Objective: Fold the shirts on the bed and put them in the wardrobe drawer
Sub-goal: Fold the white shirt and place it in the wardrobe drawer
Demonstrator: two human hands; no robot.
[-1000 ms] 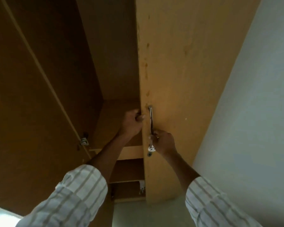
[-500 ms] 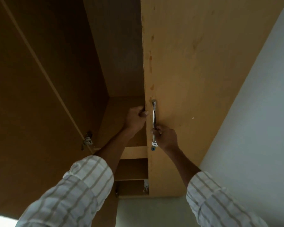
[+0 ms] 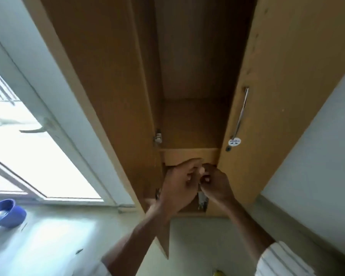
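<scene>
Both hands meet low in the open wardrobe (image 3: pixel 191 66), at about six o'clock of the opening, just under the pale drawer front (image 3: pixel 189 155). The left hand (image 3: pixel 177 188) has its fingers curled toward the drawer's lower edge, and the right hand (image 3: pixel 215 186) is curled close against it, fingertips touching or nearly so. Whether they pinch a small catch or only hook the edge, I cannot tell, since the hands hide that spot. The step in hand looks like opening the drawer, with no folding or stowing yet. No shirts or bed are in view. The right door (image 3: pixel 287 96) with its metal handle (image 3: pixel 241 114) stands at three o'clock, the left door (image 3: pixel 100 76) at nine. Next, the drawer probably needs a firm, even pull straight outward.
</scene>
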